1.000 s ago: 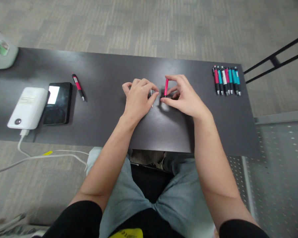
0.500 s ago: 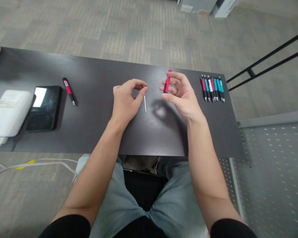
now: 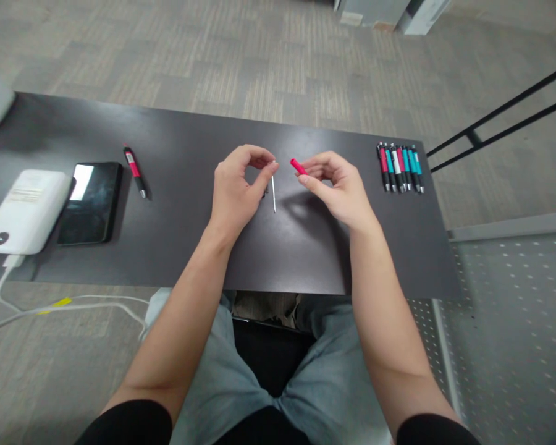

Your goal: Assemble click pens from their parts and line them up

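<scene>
Between the thumb and fingertips of my left hand (image 3: 241,182) is a thin, silvery pen refill (image 3: 273,196), its tip pointing down toward the table. A small dark piece (image 3: 265,192) shows beside those fingers; its kind is unclear. My right hand (image 3: 336,185) pinches a red pen barrel (image 3: 298,166), with one end pointing up and left toward the refill. The two parts are apart. The lower end of the barrel is hidden by my fingers.
On the dark table (image 3: 189,247) a red and black pen (image 3: 134,171) lies to the left, by a black box-like device (image 3: 91,207) and a white power bank (image 3: 25,210) with a cable. Several pens (image 3: 400,168) are lined up at the right edge.
My right hand has tipped the red barrel from upright to slanting, its free end now nearer my left hand. The refill stays in my left fingers. The view has shifted slightly.
</scene>
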The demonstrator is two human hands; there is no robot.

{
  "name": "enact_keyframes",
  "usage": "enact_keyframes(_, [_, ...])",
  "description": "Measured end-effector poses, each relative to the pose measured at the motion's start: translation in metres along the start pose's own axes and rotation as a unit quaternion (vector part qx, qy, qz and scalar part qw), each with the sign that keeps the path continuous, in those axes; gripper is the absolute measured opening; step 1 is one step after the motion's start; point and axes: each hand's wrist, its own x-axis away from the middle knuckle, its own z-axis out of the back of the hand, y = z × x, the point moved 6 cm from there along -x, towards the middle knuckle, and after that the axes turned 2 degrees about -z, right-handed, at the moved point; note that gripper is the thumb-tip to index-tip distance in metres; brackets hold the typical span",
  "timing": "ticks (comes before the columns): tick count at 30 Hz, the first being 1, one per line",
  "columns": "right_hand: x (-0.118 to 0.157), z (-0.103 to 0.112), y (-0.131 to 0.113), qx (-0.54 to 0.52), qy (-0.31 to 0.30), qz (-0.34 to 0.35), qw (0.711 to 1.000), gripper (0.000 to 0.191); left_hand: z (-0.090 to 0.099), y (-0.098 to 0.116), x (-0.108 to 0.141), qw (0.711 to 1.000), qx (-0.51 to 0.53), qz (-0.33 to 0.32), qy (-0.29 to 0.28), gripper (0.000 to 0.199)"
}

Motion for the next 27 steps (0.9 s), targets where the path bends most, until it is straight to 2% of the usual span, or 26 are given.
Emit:
enact_keyframes(8, [0.0023, -0.0001, -0.0073, 0.011, -0.011, 0.045, 0.999, 0.047, -0.0020, 0.0105, -0.0009, 1.000, -0.016, 0.004, -0.027, 0.011])
enact_keyframes(13, [0.0014, -0.0008, -0.0058, 0.034, -0.014, 0.030, 0.999, 0.053, -0.0058, 0.0090, 0.0002, 0.999, 0.017, 0.006, -0.037, 0.014])
enact_keyframes(19, [0.0008, 0.0037, -0.0091, 0.045, 0.004, 0.038, 0.998, 0.051, 0.0000, 0.0110, -0.0011, 1.000, 0.011, 0.006, -0.029, 0.018])
enact_keyframes(27, [0.0012, -0.0013, -0.0039, 0.040, -0.021, 0.034, 0.998, 0.054, -0.0034, 0.0114, -0.0010, 0.999, 0.018, 0.016, -0.028, 0.023])
